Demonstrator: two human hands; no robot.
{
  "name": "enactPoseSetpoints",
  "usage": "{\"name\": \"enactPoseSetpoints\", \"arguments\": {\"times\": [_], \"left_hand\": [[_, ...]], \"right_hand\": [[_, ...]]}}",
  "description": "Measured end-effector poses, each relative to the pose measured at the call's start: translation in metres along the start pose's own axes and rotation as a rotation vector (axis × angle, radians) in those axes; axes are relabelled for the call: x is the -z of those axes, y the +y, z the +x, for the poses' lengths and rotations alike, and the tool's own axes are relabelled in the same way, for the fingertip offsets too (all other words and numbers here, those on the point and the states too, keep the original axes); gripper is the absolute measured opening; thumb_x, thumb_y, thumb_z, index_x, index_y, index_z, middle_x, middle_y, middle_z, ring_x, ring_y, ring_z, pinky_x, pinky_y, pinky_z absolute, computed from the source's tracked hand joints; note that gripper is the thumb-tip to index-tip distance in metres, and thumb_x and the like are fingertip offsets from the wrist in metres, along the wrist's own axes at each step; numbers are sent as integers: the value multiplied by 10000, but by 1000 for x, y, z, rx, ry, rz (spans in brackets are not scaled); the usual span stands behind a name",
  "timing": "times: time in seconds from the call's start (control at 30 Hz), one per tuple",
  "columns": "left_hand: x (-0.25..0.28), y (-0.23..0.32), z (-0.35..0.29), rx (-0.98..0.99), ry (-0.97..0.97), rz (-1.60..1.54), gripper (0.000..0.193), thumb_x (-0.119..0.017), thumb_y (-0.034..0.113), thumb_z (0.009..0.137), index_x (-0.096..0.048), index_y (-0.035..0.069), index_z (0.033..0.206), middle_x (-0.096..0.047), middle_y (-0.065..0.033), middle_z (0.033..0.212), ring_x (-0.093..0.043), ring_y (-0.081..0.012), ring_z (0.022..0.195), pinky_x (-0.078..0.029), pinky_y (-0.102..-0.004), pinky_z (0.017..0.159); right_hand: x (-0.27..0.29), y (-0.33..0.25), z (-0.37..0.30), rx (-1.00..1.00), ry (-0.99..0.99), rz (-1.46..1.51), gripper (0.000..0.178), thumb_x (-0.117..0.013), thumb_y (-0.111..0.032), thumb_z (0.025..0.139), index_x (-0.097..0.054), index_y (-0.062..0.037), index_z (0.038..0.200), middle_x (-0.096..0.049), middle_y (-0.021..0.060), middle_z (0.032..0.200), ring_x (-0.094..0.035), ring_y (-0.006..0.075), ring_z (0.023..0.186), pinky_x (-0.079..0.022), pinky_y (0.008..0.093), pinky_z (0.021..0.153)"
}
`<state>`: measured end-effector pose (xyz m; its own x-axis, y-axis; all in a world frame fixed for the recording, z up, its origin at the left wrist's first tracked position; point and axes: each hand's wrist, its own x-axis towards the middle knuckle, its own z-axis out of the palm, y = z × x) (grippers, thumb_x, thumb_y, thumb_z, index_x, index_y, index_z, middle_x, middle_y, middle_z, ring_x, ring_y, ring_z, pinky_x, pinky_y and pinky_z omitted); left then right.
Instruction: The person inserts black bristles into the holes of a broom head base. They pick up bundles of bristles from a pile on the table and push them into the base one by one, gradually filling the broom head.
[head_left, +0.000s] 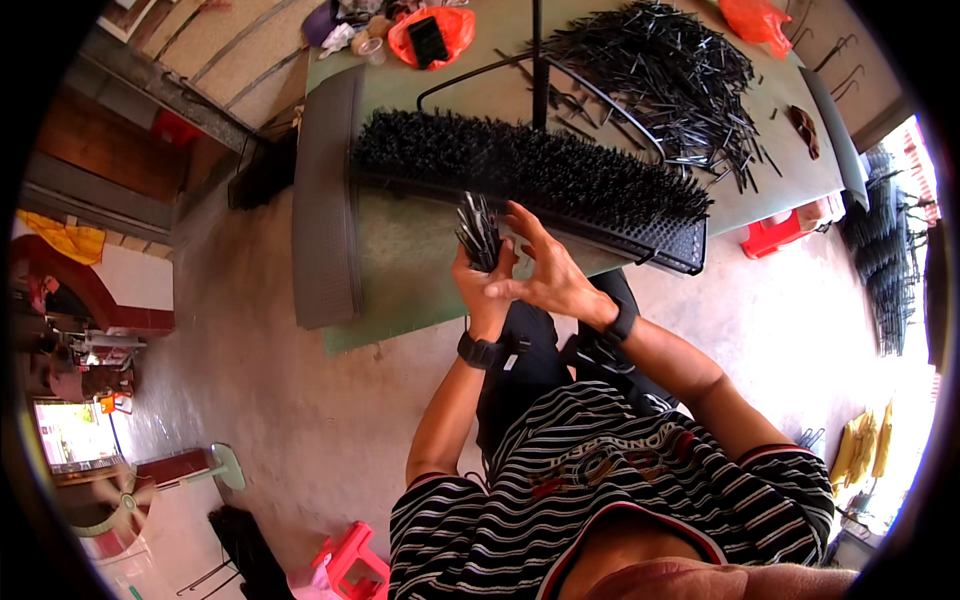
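My left hand (482, 285) is closed around a small bundle of thin black sticks (478, 232), their ends pointing up and away from me. Close beside it, my right hand (552, 272) has its fingers apart and its thumb reaching toward the left hand; I cannot tell whether they touch. Just beyond both hands is a long black perforated rack (660, 240), densely filled with upright black pieces (520, 160). Its near right end shows bare holes. A large loose heap of similar black sticks (680, 85) lies on the green table (400, 260) behind the rack.
A grey padded strip (328, 200) runs along the table's left side. A black post (540, 70) and a curved rod rise behind the rack. Far left on the table, a phone (428, 42) lies on an orange bag. A red stool (772, 235) stands at the right.
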<state>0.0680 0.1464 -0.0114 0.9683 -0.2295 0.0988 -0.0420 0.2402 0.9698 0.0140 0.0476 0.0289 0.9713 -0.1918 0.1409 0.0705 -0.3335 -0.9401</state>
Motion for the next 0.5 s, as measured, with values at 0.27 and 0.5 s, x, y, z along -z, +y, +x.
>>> {"name": "enactPoseSetpoints", "arguments": {"times": [0.27, 0.5], "left_hand": [[33, -57, 5, -189, 38, 71, 361, -672, 153, 788, -528, 3, 1083, -606, -9, 854, -549, -85, 734, -476, -242, 672], [34, -69, -5, -216, 154, 256, 583, -636, 144, 817, -357, 9, 1311, -580, -61, 1004, -574, -141, 885, -477, -280, 779]], "right_hand": [[-45, 18, 24, -54, -25, -8, 875, -794, -321, 623, -348, 28, 1290, -558, 212, 1122, -551, 290, 1072, -429, 357, 908], [-59, 45, 29, -26, -21, 103, 811, -779, -350, 643, -401, 9, 1265, -566, 198, 1115, -561, 283, 1051, -432, 354, 894]]}}
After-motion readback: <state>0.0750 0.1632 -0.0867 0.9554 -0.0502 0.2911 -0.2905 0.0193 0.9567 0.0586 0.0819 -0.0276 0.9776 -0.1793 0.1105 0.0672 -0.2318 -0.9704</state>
